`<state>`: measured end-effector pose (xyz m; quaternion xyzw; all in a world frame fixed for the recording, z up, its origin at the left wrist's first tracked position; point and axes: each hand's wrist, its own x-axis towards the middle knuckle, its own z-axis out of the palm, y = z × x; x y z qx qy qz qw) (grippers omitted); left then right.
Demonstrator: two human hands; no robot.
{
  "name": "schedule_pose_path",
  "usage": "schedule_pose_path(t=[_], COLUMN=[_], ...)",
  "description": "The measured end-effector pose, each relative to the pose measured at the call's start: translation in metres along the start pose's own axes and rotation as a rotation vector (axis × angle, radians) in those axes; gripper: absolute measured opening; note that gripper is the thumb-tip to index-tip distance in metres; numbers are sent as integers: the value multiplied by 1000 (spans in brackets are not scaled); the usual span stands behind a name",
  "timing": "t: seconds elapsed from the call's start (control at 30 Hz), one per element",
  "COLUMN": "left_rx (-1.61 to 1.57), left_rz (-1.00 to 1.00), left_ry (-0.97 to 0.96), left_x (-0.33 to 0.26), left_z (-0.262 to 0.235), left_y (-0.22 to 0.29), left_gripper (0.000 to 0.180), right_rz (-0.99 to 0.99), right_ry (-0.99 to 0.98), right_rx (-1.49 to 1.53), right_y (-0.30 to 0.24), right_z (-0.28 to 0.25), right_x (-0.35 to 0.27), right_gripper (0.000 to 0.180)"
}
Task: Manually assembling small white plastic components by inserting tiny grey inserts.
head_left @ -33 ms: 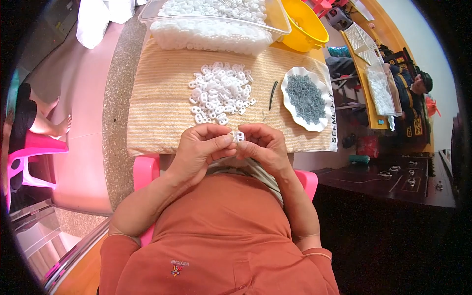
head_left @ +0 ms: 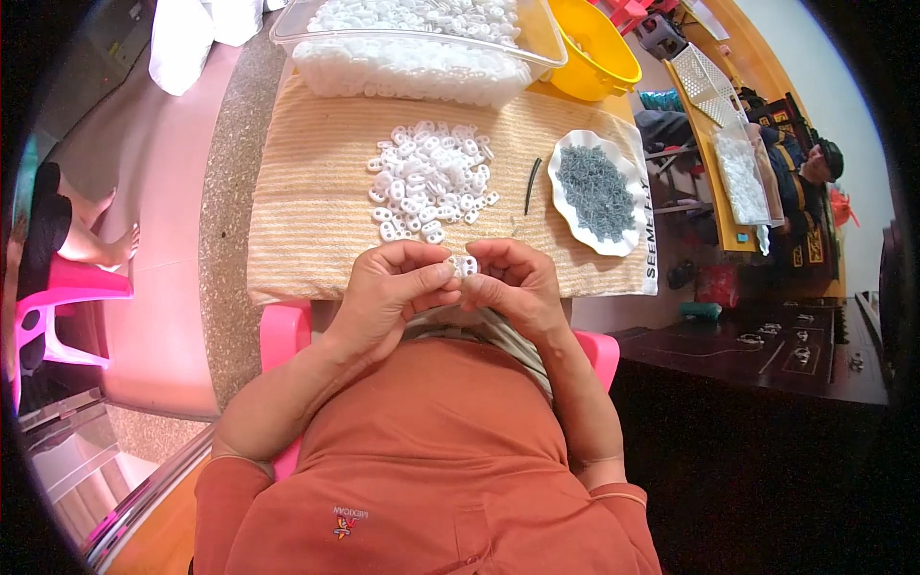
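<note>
Between my two hands is a small white oval plastic clip with holes (head_left: 467,265), just off the table's near edge. The thumb and fingertips of my left hand (head_left: 402,281) pinch its left side. On the right side, my right hand (head_left: 515,282) pinches it too. Farther back lies a loose pile of similar white clips (head_left: 431,177). To the right, a white scalloped dish (head_left: 567,233) holds many small grey screws or pins (head_left: 594,190); their exact kind is too small to tell. A short black stick (head_left: 532,186) lies between pile and dish.
A clear tub (head_left: 402,81) full of white pieces stands at the back, beside a yellow basin (head_left: 604,72). A striped towel (head_left: 307,192) covers the table. A person's bare legs (head_left: 101,235) and a pink stool (head_left: 72,297) are at left; another person (head_left: 795,172) sits at right.
</note>
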<state>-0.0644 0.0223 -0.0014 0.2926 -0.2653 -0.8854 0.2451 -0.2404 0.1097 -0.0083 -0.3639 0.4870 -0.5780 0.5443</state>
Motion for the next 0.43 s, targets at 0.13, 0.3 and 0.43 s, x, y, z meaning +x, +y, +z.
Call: schedule_pose_path(t=[0.13,0.3,0.43], left_rx=[10,40,53], left_rz=[-7,-15,-18], left_ry=[5,9,9], left_x=[0,0,0], left_z=[0,0,1], left_y=[0,0,0], left_gripper=[16,16,16], right_rz=[4,8,15], right_ry=[14,12,23], right_rx=[6,26,-14], right_y=[-2,-2,-5], right_z=[-3,-4,-4], right_x=[-1,-2,-3], right_gripper=[30,30,31])
